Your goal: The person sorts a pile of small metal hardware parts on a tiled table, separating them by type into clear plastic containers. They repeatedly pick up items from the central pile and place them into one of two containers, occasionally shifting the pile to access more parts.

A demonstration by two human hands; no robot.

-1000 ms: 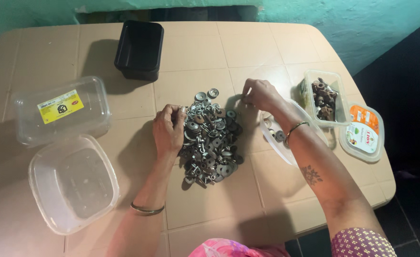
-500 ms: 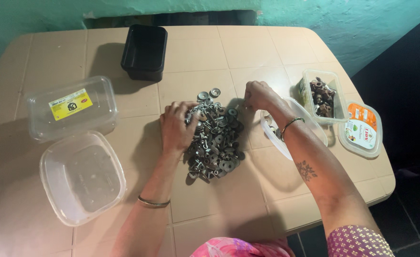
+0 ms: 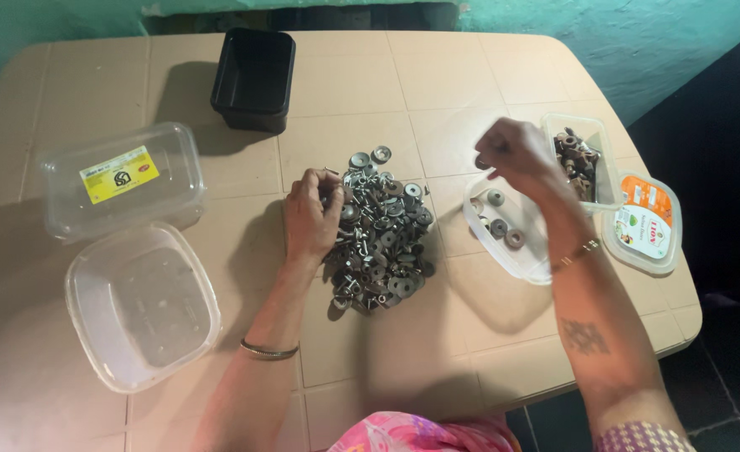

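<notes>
A heap of metal washers, nuts and bolts (image 3: 382,238) lies in the middle of a beige table (image 3: 370,92). My left hand (image 3: 311,213) rests on the heap's left edge, fingers curled around a small piece. My right hand (image 3: 512,155) hovers above a clear plastic lid (image 3: 508,238) that holds a few washers, and pinches a small washer between thumb and fingers.
An empty black tub (image 3: 254,79) stands at the back. A clear labelled box (image 3: 118,180) and an empty clear container (image 3: 139,305) sit at the left. At the right are a clear tub of rusty parts (image 3: 577,159) and an orange-labelled lid (image 3: 644,224) near the table edge.
My right hand has lifted from the heap's right edge and moved right, over the clear lid. My left hand has stayed on the heap's left side.
</notes>
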